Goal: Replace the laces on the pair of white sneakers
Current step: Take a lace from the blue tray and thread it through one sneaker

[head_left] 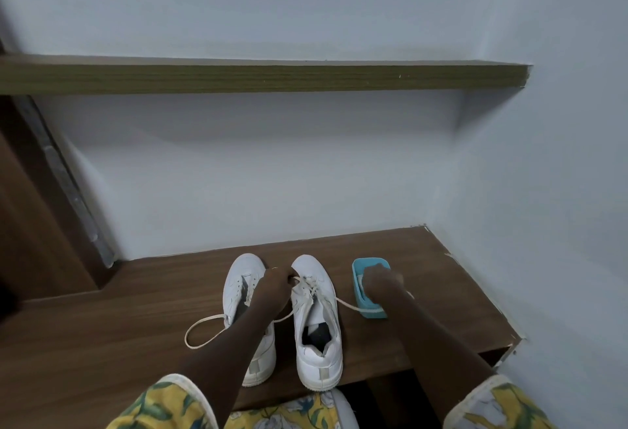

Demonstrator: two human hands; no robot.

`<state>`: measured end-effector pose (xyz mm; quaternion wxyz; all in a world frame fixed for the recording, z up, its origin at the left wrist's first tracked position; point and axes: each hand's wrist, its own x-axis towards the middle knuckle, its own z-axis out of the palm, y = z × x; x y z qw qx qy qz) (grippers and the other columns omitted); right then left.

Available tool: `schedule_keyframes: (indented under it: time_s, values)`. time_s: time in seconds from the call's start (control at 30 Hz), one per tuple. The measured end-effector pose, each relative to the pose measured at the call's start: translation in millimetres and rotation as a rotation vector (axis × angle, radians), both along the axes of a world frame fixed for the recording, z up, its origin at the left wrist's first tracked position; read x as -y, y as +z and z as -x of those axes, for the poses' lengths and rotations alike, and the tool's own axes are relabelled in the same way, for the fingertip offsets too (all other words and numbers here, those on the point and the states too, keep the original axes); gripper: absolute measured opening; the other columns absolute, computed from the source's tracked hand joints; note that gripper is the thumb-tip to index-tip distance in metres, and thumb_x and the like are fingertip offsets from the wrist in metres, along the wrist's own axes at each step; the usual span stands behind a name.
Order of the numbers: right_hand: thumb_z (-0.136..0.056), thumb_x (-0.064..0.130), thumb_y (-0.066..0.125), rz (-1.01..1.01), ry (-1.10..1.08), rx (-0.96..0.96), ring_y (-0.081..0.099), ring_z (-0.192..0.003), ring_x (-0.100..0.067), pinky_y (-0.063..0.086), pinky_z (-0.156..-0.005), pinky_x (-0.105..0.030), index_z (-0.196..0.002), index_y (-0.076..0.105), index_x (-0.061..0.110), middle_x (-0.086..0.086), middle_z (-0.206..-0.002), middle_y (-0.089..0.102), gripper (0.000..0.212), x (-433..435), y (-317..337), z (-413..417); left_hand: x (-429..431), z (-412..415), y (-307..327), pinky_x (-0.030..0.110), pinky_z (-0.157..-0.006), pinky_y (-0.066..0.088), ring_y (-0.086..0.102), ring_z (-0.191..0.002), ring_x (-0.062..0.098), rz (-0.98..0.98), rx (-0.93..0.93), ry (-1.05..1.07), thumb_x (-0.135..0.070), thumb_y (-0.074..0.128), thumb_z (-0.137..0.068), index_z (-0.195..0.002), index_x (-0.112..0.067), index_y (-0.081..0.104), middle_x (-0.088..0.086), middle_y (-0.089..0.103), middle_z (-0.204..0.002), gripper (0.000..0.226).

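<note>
While both bare arms reach forward over the dark brown wooden bench (136,320), the pair of white leather low-top sneakers (317,313) stands side by side near its middle, toes pointing to the pale blue wall (272,173) and heels toward the person. The left hand (273,287) lies across the gap between the two shoes at their eyelet rows, fingers curled shut around the cream flat lace (343,303) of the right-side sneaker. That lace runs out to the right, to the small turquoise plastic box (368,313) just beside the shoe. A second cream lace loop (204,330) trails off the left-side sneaker onto the bench. The right hand (382,280) is down in the turquoise box with fingers bent (whether they have closed on anything inside I cannot tell, since the knuckles hide it). Yellow floral short sleeves (170,405) show at the bottom edge. An olive-brown wooden shelf (258,76) crosses the wall above.
</note>
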<state>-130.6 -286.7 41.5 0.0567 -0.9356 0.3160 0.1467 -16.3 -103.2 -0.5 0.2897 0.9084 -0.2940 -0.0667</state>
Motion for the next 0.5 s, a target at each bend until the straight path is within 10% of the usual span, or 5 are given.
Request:
schedule_keyframes:
  time_s: [0.17,0.5]
  values:
    - [-0.088,0.005,0.056,-0.315,0.156,0.329,0.063,-0.103,-0.025,0.043,-0.08,-0.021,-0.108,0.069,-0.001,-0.013,-0.109,0.069,0.025,-25,-16,-15,3,4,4,0.019,-0.058,0.039,0.059,-0.072,0.014,0.069,-0.046,0.0,-0.021,0.06,-0.091,-0.1,-0.011,0.067,0.0,0.062,-0.079,0.015]
    - [-0.076,-0.011,0.06,-0.489,0.084,0.515,0.065,-0.081,-0.029,0.039,-0.059,-0.017,-0.092,0.074,0.001,-0.016,-0.096,0.071,0.025,-39,-33,-11,5,9,6,0.03,-0.073,0.047,0.064,-0.082,0.019,0.028,-0.083,-0.017,-0.025,0.06,-0.091,-0.1,-0.01,0.066,0.002,0.064,-0.085,0.019]
